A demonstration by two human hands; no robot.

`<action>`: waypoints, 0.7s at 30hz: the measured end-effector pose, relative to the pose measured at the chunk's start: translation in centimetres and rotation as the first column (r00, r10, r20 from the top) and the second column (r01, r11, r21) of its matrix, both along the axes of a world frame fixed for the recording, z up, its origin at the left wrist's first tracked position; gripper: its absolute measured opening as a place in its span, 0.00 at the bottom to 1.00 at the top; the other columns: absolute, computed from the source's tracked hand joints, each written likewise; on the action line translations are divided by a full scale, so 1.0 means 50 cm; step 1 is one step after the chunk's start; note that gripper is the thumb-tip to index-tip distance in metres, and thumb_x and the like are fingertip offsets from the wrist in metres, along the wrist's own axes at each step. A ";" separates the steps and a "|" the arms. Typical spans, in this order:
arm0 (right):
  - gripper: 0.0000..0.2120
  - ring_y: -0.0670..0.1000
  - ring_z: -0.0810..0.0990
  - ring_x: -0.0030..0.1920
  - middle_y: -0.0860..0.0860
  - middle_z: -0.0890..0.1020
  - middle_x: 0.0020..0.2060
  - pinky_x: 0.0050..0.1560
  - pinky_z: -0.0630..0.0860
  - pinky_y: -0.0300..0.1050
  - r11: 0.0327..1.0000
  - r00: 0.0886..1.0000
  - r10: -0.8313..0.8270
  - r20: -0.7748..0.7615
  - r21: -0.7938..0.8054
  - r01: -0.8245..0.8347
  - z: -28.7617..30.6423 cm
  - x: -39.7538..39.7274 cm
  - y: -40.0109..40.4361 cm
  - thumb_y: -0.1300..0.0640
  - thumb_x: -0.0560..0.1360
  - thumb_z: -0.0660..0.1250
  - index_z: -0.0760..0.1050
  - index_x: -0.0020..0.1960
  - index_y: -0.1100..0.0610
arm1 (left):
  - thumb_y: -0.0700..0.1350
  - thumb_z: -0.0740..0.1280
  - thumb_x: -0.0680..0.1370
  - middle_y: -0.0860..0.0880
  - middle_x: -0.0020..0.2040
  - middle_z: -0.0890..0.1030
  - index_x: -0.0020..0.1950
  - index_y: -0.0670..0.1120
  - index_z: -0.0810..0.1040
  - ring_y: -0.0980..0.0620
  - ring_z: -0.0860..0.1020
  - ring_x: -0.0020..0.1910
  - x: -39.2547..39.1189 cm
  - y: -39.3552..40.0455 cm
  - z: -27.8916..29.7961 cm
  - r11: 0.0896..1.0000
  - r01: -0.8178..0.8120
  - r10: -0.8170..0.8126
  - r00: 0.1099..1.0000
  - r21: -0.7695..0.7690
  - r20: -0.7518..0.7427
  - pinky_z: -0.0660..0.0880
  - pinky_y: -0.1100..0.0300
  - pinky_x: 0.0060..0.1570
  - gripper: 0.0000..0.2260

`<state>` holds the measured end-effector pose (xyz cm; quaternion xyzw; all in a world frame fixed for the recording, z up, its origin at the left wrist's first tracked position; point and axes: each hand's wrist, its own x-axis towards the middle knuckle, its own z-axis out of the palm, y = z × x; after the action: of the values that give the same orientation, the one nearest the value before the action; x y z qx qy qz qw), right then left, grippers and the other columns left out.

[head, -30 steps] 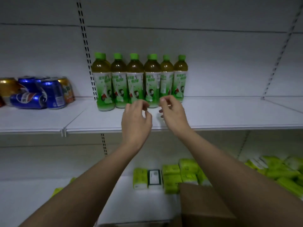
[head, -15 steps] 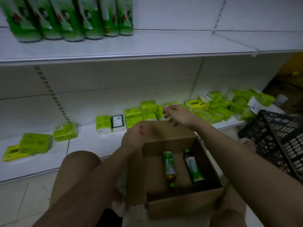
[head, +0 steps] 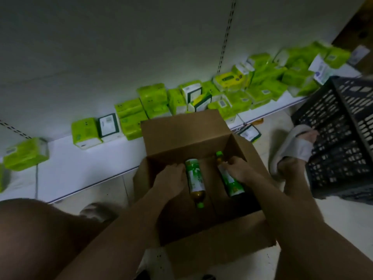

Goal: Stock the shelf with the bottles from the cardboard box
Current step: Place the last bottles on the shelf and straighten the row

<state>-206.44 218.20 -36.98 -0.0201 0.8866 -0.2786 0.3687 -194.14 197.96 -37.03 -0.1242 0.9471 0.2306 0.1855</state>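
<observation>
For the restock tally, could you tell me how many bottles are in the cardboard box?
2. One bottle lies by the left hand, the other bottle under the right hand. None seems hidden.

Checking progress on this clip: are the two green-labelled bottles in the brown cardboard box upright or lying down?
Lying down. Both green-labelled bottles rest flat in the brown cardboard box, caps pointing opposite ways.

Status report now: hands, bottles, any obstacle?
Both hands in cardboard box: left hand at left bottle, right hand on right bottle. Both bottles lying flat. Nothing in the way.
</observation>
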 end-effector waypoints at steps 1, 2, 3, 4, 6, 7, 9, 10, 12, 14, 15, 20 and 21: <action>0.16 0.56 0.76 0.43 0.54 0.76 0.40 0.47 0.73 0.49 1.000 0.999 -0.026 0.022 0.017 0.025 -0.037 -0.008 0.007 0.44 0.80 0.58 0.73 0.49 0.57 | 0.45 0.60 0.79 0.45 0.68 0.72 0.71 0.46 0.67 0.45 0.70 0.67 -0.017 0.013 -0.032 0.998 0.052 -0.052 0.998 -0.020 0.023 0.69 0.50 0.64 0.20; 0.19 0.58 0.77 0.47 0.56 0.77 0.45 0.51 0.73 0.51 0.998 0.998 -0.047 0.033 0.036 0.046 -0.074 -0.016 0.012 0.42 0.80 0.57 0.72 0.54 0.58 | 0.44 0.61 0.78 0.45 0.70 0.70 0.72 0.47 0.66 0.45 0.68 0.68 -0.035 0.025 -0.063 0.992 0.115 -0.113 0.993 -0.043 0.046 0.68 0.49 0.66 0.22; 0.23 0.60 0.77 0.52 0.59 0.78 0.52 0.55 0.73 0.52 0.996 0.998 -0.059 0.029 0.067 0.057 -0.110 -0.024 0.017 0.41 0.80 0.56 0.71 0.61 0.59 | 0.44 0.63 0.78 0.45 0.71 0.69 0.73 0.47 0.65 0.45 0.67 0.69 -0.054 0.037 -0.096 0.982 0.180 -0.175 0.982 -0.062 0.077 0.67 0.49 0.67 0.23; 0.26 0.62 0.76 0.58 0.61 0.76 0.59 0.58 0.72 0.53 0.993 0.998 -0.056 0.024 0.110 0.053 -0.144 -0.031 0.023 0.42 0.80 0.56 0.67 0.67 0.60 | 0.43 0.65 0.77 0.45 0.71 0.68 0.73 0.48 0.64 0.45 0.66 0.70 -0.072 0.047 -0.128 0.967 0.242 -0.233 0.966 -0.074 0.115 0.67 0.48 0.68 0.24; 0.30 0.65 0.72 0.63 0.64 0.70 0.67 0.63 0.70 0.56 0.985 0.999 -0.024 0.033 0.171 0.018 -0.209 -0.042 0.034 0.43 0.79 0.58 0.59 0.73 0.61 | 0.42 0.67 0.76 0.46 0.73 0.65 0.73 0.50 0.63 0.45 0.63 0.72 -0.109 0.062 -0.192 0.918 0.379 -0.356 0.916 -0.111 0.185 0.65 0.47 0.68 0.27; 0.31 0.65 0.71 0.64 0.64 0.68 0.68 0.63 0.69 0.57 0.984 0.999 -0.008 0.034 0.178 0.001 -0.240 -0.045 0.037 0.44 0.79 0.60 0.55 0.74 0.60 | 0.42 0.67 0.75 0.47 0.74 0.63 0.74 0.51 0.62 0.44 0.60 0.73 -0.126 0.067 -0.224 0.876 0.461 -0.429 0.879 -0.142 0.209 0.63 0.46 0.69 0.29; 0.36 0.65 0.69 0.65 0.63 0.66 0.67 0.62 0.68 0.57 0.980 1.000 0.008 -0.015 0.200 -0.005 -0.298 -0.047 0.033 0.45 0.76 0.64 0.51 0.75 0.58 | 0.44 0.66 0.76 0.47 0.77 0.56 0.76 0.52 0.59 0.44 0.53 0.77 -0.155 0.071 -0.285 0.766 0.611 -0.555 0.786 -0.200 0.272 0.57 0.41 0.72 0.30; 0.38 0.65 0.69 0.65 0.63 0.66 0.67 0.61 0.69 0.57 0.969 0.997 0.022 -0.068 0.246 -0.005 -0.323 -0.046 0.025 0.45 0.75 0.66 0.50 0.76 0.58 | 0.46 0.64 0.78 0.48 0.79 0.53 0.77 0.53 0.57 0.44 0.49 0.78 -0.168 0.072 -0.311 0.714 0.665 -0.593 0.741 -0.219 0.315 0.52 0.39 0.74 0.29; 0.41 0.65 0.67 0.66 0.64 0.65 0.68 0.61 0.70 0.57 0.920 0.984 0.107 -0.140 0.389 -0.045 -0.353 -0.038 0.002 0.45 0.75 0.66 0.48 0.76 0.60 | 0.48 0.61 0.80 0.49 0.80 0.49 0.78 0.54 0.54 0.44 0.44 0.79 -0.187 0.074 -0.353 0.621 0.742 -0.632 0.665 -0.253 0.399 0.43 0.36 0.73 0.28; 0.36 0.64 0.66 0.68 0.64 0.63 0.71 0.62 0.71 0.55 0.838 0.959 0.229 -0.164 0.535 -0.109 -0.365 -0.034 -0.012 0.50 0.79 0.61 0.46 0.77 0.63 | 0.48 0.62 0.80 0.47 0.80 0.51 0.78 0.54 0.55 0.43 0.44 0.79 -0.200 0.082 -0.380 0.532 0.795 -0.662 0.606 -0.292 0.441 0.39 0.36 0.72 0.28; 0.31 0.63 0.67 0.68 0.64 0.64 0.71 0.61 0.71 0.53 0.802 0.942 0.282 -0.182 0.584 -0.127 -0.365 -0.034 -0.014 0.53 0.81 0.56 0.47 0.77 0.64 | 0.47 0.63 0.79 0.46 0.79 0.53 0.77 0.53 0.57 0.43 0.46 0.78 -0.202 0.087 -0.386 0.497 0.813 -0.677 0.582 -0.303 0.450 0.39 0.36 0.72 0.28; 0.24 0.59 0.71 0.68 0.62 0.66 0.71 0.64 0.69 0.48 0.907 0.979 0.189 -0.075 0.396 -0.145 -0.346 -0.066 0.001 0.58 0.83 0.52 0.52 0.76 0.64 | 0.45 0.65 0.78 0.44 0.76 0.60 0.75 0.51 0.61 0.39 0.53 0.77 -0.187 0.084 -0.365 0.636 0.725 -0.623 0.684 -0.264 0.379 0.50 0.31 0.69 0.27; 0.24 0.58 0.69 0.69 0.61 0.66 0.71 0.67 0.66 0.47 0.958 0.991 0.122 0.049 0.254 -0.131 -0.338 -0.074 0.010 0.58 0.83 0.53 0.54 0.76 0.64 | 0.45 0.64 0.78 0.44 0.75 0.61 0.75 0.51 0.62 0.39 0.54 0.76 -0.181 0.078 -0.349 0.680 0.692 -0.597 0.714 -0.242 0.365 0.53 0.31 0.68 0.26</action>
<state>-210.11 218.68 -53.87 -0.0243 0.9060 -0.1375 0.3995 -203.21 201.88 -54.48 0.1598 0.9219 -0.0470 0.3499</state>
